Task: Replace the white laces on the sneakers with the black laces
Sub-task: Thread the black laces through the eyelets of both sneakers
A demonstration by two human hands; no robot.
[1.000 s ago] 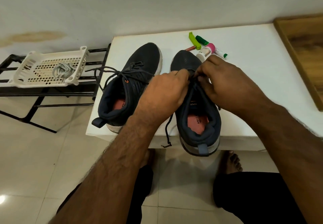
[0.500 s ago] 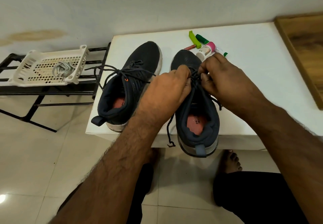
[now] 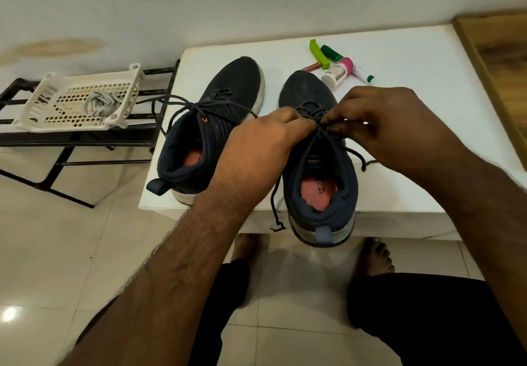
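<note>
Nearly done — both sneakers carry black laces, and both hands' fingers (image 3: 328, 120) pinch the right sneaker's (image 3: 319, 166) lace (image 3: 316, 137) at the knot — tying remains.

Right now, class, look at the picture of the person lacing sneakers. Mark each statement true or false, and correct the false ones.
1. Both hands, left and right, pinch the black lace of the right sneaker. True.
2. The left sneaker has white laces. False: its laces are dark.
3. The pale laces lie in the white basket. True.
4. The basket stands on the white table. False: it sits on a black rack beside the table.
5. The right sneaker's heel sticks out past the table's edge. True.
</note>
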